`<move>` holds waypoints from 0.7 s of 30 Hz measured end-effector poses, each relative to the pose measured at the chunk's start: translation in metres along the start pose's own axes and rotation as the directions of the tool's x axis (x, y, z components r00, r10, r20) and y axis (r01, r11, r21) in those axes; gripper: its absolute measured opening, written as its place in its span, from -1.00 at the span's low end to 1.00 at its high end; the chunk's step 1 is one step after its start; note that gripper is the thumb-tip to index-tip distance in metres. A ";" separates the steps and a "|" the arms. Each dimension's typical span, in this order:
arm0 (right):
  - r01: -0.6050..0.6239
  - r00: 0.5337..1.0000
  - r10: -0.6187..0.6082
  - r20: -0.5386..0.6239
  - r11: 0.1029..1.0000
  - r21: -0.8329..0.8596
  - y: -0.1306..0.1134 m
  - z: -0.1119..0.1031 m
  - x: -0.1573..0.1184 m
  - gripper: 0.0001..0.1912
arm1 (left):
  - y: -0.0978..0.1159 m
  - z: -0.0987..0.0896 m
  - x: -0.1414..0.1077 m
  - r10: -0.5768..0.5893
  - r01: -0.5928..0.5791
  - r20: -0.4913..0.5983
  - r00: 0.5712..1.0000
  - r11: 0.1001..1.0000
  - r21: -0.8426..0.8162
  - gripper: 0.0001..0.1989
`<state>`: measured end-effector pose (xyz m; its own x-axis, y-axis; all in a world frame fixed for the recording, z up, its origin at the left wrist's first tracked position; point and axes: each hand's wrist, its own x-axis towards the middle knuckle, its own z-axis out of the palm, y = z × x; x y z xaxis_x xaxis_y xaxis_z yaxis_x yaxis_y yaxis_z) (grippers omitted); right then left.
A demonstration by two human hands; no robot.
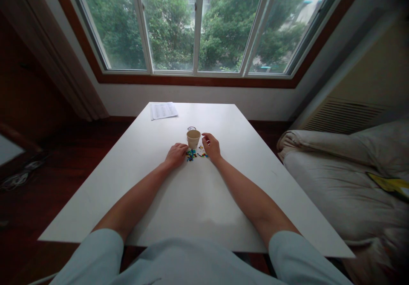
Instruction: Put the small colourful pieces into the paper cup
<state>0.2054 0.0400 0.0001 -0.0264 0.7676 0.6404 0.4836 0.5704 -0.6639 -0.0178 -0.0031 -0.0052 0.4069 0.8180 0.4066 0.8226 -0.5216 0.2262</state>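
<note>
A beige paper cup [193, 140] stands upright on the white table [198, 204], its mouth upward. In front of it lies a loose cluster of small bright pieces [191, 155] in blue, green, yellow and red; their exact kind is too small to tell. My left hand [177, 154] rests at the left side of the cluster, its fingers together and curled down by the pieces. Whatever lies under those fingertips is hidden. Beside the cup's right side is my right hand [211, 145], fingers bent and slightly apart, with no object visible in it.
Printed paper sheets [164, 110] lie at the table's far left corner. A small ring-shaped item [191, 128] sits just behind the cup. To the right is a couch or bed with pale covers [341, 182]. Beyond the table is a wide window [198, 29].
</note>
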 end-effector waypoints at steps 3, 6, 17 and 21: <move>-0.016 1.000 0.016 0.013 1.000 -0.004 0.001 0.001 0.000 -0.68 | 0.000 -0.001 -0.001 -0.044 0.044 -0.007 0.999 0.999 0.022 -0.69; -0.036 0.999 0.037 0.026 0.999 -0.013 0.002 0.002 0.000 -0.68 | 0.000 -0.004 -0.003 -0.110 0.111 -0.018 0.994 0.993 0.042 -0.69; -0.051 0.988 0.058 0.142 0.997 -0.050 0.003 0.003 0.000 -0.79 | -0.014 0.000 -0.001 -0.239 0.235 -0.116 0.964 0.971 -0.041 -0.72; -0.033 0.973 0.046 0.227 0.998 -0.058 0.005 0.004 0.000 -0.78 | -0.015 0.004 -0.001 -0.115 0.109 -0.090 0.989 0.992 -0.063 -0.68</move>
<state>0.2045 0.0436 -0.0047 -0.2022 0.8392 0.5048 0.5340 0.5266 -0.6615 -0.0285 0.0047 -0.0122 0.2725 0.8473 0.4559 0.8357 -0.4433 0.3242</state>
